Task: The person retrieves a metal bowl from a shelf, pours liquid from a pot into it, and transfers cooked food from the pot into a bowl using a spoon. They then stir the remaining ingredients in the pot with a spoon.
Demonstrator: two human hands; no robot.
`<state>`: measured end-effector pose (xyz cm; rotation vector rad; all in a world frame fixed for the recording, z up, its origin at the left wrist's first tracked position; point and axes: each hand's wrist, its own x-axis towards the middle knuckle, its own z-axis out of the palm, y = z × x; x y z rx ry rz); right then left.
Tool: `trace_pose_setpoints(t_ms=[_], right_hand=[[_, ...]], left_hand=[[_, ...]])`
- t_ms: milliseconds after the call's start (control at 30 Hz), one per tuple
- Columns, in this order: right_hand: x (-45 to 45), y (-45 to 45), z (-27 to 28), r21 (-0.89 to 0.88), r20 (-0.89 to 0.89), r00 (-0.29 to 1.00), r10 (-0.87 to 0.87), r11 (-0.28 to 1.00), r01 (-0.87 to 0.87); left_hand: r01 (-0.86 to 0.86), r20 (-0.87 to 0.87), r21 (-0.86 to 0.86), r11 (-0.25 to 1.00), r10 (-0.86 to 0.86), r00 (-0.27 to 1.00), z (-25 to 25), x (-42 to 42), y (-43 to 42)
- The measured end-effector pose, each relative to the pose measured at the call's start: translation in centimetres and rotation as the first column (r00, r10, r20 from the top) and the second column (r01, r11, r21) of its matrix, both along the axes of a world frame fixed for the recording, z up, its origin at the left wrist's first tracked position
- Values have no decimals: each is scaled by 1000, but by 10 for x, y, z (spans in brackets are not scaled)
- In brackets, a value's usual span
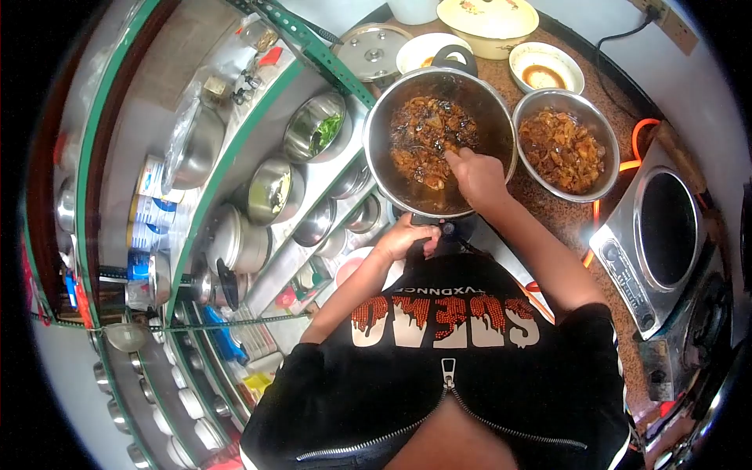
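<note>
A deep metal pot (376, 160) holds browned, saucy food pieces (427, 129). Inside it, my right hand (478, 180) reaches down with curled fingers at the food; whatever they pinch, if anything, is hidden. My left hand (413, 236) is closed around the pot's near handle, which it mostly covers. The far black handle (454, 59) points away from me. Just right of the pot, a steel bowl (612, 149) is filled with similar brown food.
Behind stand a lidded cream enamel pot (489, 19), a sauce-stained white bowl (576, 78) and a metal lid (372, 51). A cooktop (666, 235) with an orange hose is at right. Green-framed shelves (235, 149) at left carry steel bowls, one with chopped greens (325, 133).
</note>
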<state>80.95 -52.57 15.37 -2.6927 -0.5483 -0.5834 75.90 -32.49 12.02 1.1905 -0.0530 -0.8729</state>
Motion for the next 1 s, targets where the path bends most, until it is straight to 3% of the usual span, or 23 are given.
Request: trace_pose_setpoints(t_ms=[267, 367, 467, 767, 1000], right_hand=[[20, -3, -13, -66, 41, 993, 115, 991, -112], [12, -12, -5, -135, -60, 992, 108, 984, -115], [10, -21, -13, -193, 15, 989, 148, 971, -143], [-10, -31, -21, -338, -136, 973, 188, 914, -224], [-16, -38, 3, -179, 19, 999, 34, 983, -30]], left_hand=[[53, 59, 28, 998, -55, 997, -3, 1, 2], [83, 94, 68, 994, -89, 992, -2, 1, 2], [68, 102, 129, 989, -82, 991, 5, 0, -2], [66, 82, 89, 994, -73, 994, -2, 2, 2], [78, 93, 71, 994, -84, 992, -1, 2, 1]])
